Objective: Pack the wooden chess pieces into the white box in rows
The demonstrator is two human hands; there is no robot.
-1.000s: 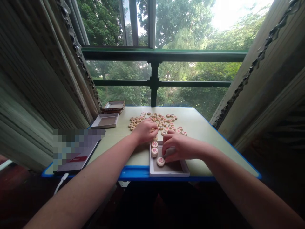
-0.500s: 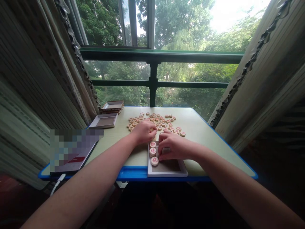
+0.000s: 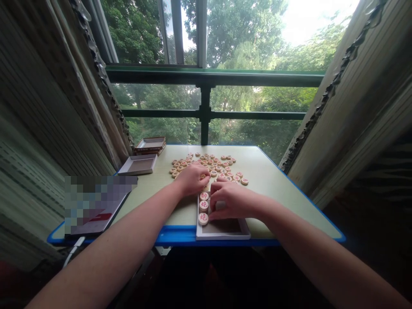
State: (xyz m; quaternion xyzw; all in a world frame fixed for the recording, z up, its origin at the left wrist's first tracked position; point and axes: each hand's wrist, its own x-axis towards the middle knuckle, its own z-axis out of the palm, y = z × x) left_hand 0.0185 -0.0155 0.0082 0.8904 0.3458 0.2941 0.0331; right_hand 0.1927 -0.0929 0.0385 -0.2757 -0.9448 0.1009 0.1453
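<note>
Wooden Chinese chess pieces (image 3: 213,173) with red and dark characters lie spread over the table. A shallow white-rimmed box (image 3: 222,236) sits at the near edge, with a column of red-marked pieces along its left wall. My right hand (image 3: 230,198) reaches into it, fingers bent and apart; the thumb tip touches the nearest red-marked piece (image 3: 203,219). My left hand (image 3: 194,178) is just beyond the box among the loose pieces, its fingers curled together around what looks like a Chinese chess piece, mostly hidden by the fingers.
Another shallow white tray (image 3: 138,165) and a stack of brown-edged boxes (image 3: 150,145) stand at the back left. A tablet-like device (image 3: 96,219) with a white cable (image 3: 74,249) lies at the left edge. The blue-rimmed table (image 3: 289,214) stands against a window between curtains (image 3: 334,107).
My right thumb and fingers have shifted slightly left, and the nearest red-marked piece has moved closer to the box's left wall. My left hand stays nearly still. The view shifts slightly.
</note>
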